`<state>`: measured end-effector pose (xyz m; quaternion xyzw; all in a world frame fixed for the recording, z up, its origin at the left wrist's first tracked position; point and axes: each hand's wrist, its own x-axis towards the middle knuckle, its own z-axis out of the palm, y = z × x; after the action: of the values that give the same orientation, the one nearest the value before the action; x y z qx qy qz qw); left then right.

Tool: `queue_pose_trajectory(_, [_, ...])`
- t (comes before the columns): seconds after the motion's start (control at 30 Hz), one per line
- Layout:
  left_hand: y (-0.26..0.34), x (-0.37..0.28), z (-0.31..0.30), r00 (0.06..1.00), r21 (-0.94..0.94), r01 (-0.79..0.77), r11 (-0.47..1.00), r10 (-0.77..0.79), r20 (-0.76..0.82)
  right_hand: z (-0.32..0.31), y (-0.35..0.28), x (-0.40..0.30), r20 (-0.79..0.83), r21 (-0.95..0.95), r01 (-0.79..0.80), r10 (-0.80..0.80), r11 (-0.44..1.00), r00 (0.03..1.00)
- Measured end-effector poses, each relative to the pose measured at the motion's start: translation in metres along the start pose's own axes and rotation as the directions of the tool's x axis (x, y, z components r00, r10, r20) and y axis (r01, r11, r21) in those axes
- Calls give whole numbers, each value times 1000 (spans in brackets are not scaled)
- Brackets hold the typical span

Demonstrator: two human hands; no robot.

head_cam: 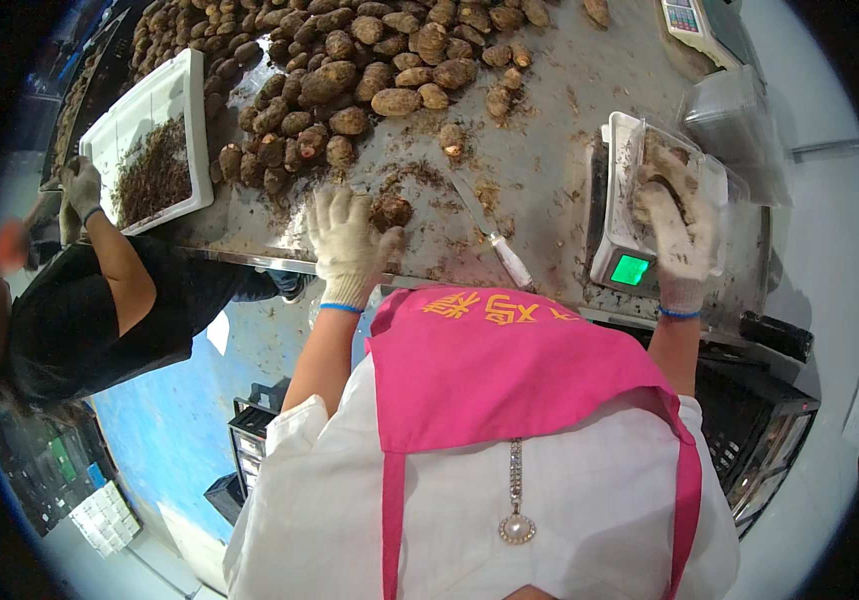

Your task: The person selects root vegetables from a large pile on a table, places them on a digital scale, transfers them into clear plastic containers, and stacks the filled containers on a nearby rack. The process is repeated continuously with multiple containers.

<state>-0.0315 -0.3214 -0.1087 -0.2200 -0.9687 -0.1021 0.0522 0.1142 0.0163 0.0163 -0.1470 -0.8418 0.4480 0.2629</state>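
My left hand (pixel 347 240), in a whitish knitted glove, rests with fingers spread near the front edge of the metal table. Just right of its fingers lies a dark brown taro corm (pixel 390 211). A knife (pixel 510 260) with a whitish handle lies farther right, its blade pointing away from me. My right hand (pixel 675 225), gloved and blurred, is over a clear plastic tray (pixel 716 180) on a white digital scale (pixel 613 202) with a lit green display. Brown taro shows under its fingers; whether they grip any is unclear. A large heap of taro (pixel 328 82) covers the far left.
A white tray (pixel 201 135) with root debris stands at the left, beside a person in black (pixel 99 322) wearing gloves. Stacked clear plastic trays (pixel 729 112) and another scale (pixel 707 30) are at the right. Black crates (pixel 752 427) stand below the table.
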Motion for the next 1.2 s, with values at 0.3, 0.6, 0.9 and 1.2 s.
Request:
queue_pose_trajectory(0.3, [13, 12, -6, 994, -714, 104, 693, -51, 96, 27, 4, -19, 166, 217, -173, 138, 961, 976])
queue_pose_trajectory(0.6, [53, 27, 3, 942, -839, 39, 542, 261, 212, 71, -38, -10, 223, 349, 126, -212, 929, 952])
queue_pose_trajectory(0.9, [95, 40, -26, 747, -875, 475, 94, 482, 457, 13, -14, -13, 164, -20, 165, -160, 986, 973])
queue_pose_trajectory(1.2, [51, 31, 3, 856, -902, 427, 61, 293, 425, -68, 81, -33, -499, 231, -112, 217, 966, 839])
